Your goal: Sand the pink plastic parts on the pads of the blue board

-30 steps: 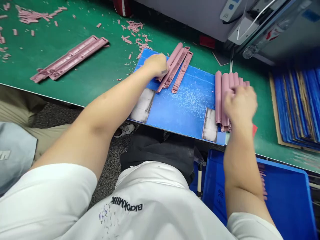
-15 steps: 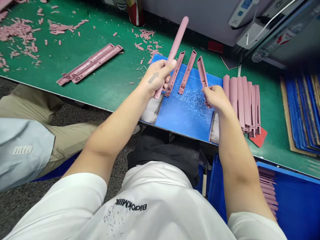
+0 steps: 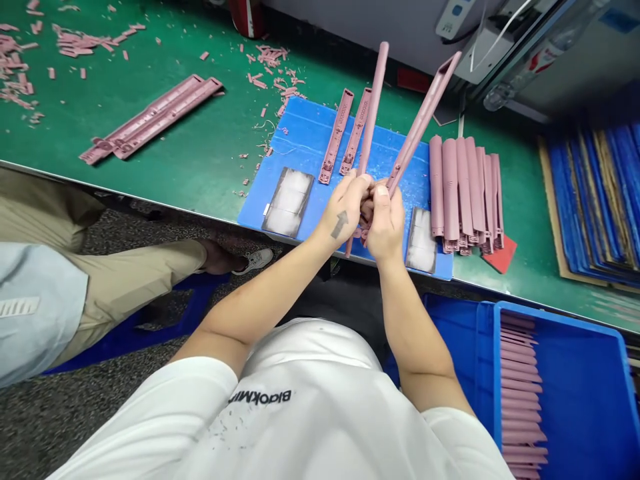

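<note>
My left hand (image 3: 346, 203) is closed around the lower end of a long pink plastic shell (image 3: 374, 110), its smooth rounded side showing. Close against it, my right hand (image 3: 384, 217) grips a second pink plastic shell (image 3: 423, 123), which leans to the right with its hollow side partly visible. The lower ends of both pieces meet between my fingers, where the detail is hidden. Behind my hands, two more hollow pink shells (image 3: 336, 137) lie face up on a blue mat (image 3: 310, 140).
Several pink shells (image 3: 465, 190) stand in a row at the right, beside a red card (image 3: 501, 255). A blue bin (image 3: 583, 387) holds more below. Two hollow shells (image 3: 160, 120) and pink scraps (image 3: 83, 41) lie on the green table at left. A person's leg (image 3: 145, 270) is at left.
My hands have come together over the mat, each with its pink shell. The right hand's shell has risen and now slants up to the right. The view has shifted slightly.
</note>
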A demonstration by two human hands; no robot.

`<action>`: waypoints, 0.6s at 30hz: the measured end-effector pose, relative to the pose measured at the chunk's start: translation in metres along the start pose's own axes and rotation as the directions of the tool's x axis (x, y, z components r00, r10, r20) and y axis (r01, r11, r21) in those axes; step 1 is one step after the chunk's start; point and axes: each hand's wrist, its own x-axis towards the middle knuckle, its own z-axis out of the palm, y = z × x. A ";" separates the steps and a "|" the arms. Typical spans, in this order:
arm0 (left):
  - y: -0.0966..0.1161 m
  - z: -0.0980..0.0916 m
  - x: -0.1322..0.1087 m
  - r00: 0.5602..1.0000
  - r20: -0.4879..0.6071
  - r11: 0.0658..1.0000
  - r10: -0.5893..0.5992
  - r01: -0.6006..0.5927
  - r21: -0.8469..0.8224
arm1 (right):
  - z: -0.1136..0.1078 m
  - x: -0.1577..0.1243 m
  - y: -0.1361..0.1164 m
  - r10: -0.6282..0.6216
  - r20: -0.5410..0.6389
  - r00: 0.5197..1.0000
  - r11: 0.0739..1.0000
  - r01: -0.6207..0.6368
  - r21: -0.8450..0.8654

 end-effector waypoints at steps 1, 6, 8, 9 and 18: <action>-0.002 0.000 -0.001 1.000 0.009 1.000 0.005 -0.005 0.002 | 0.000 -0.002 -0.001 0.036 -0.033 0.999 0.999 -0.035 0.032; -0.007 0.004 -0.006 0.996 0.049 0.992 0.081 -0.085 0.090 | 0.001 -0.007 -0.012 0.062 -0.145 0.987 0.994 -0.049 0.093; -0.009 0.011 -0.007 0.986 0.071 0.983 0.148 -0.155 0.098 | 0.006 -0.008 -0.015 0.033 -0.185 0.982 0.996 -0.017 0.085; -0.010 0.015 -0.008 0.979 0.082 0.975 0.185 -0.193 0.112 | 0.008 -0.009 -0.016 0.019 -0.198 0.980 0.997 -0.004 0.077; 0.024 -0.013 0.057 0.943 0.296 0.860 0.150 -0.272 0.431 | -0.124 0.019 0.014 0.012 -0.212 0.977 0.890 -0.108 -0.444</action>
